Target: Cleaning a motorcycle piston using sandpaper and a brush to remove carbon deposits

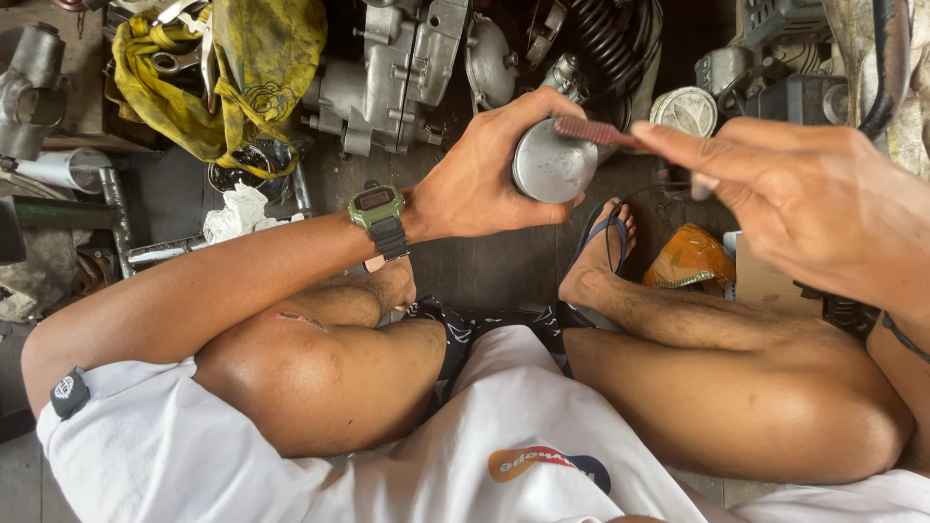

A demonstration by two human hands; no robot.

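My left hand [489,169] grips a round grey metal piston [552,167], its flat crown facing up toward me. My right hand [794,189] pinches a thin reddish-brown strip [593,131], like a piece of saw blade, whose tip lies across the piston's top edge. A green digital watch [376,208] sits on my left wrist. Both hands are held above my bent knees, and my foot in a blue sandal [603,242] rests on the floor below the piston.
A grey engine casing [387,73] lies on the dark floor ahead, with a yellow cloth [247,68] and tools to its left. Coiled black springs [610,39], a round white part [683,109], an orange bag [690,260] and metal pipes [116,208] crowd around.
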